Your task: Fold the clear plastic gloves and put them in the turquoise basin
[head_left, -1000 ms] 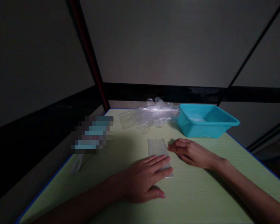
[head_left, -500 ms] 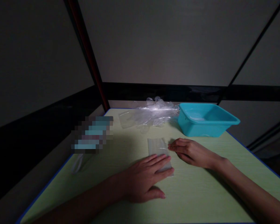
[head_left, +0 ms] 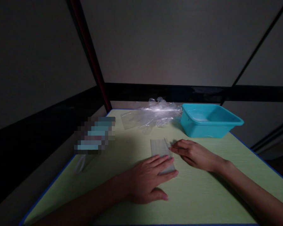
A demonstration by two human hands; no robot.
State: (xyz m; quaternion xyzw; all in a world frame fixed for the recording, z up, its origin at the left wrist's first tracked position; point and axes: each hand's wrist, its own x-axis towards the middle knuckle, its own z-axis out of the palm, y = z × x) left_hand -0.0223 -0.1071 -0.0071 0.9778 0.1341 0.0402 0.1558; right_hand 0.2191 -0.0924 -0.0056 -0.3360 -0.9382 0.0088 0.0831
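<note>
Thin translucent sheet (head_left: 158, 147), one: flat, mid-table (head_left: 198, 197). Step, as judged: smoothing or folding its right side. Left hand (head_left: 146, 180): spread wide, palm down across the sheet. Right hand (head_left: 192, 153): fingers together at the sheet's upper right edge; pinch or press, cannot tell. Move called for: light, even pressure. Clear crumpled plastic (head_left: 153, 116): far edge. Blue basin (head_left: 209, 129): far right corner. Change from earlier frame: sheet's right margin looks more raised; left fingers reach slightly farther right.
</note>
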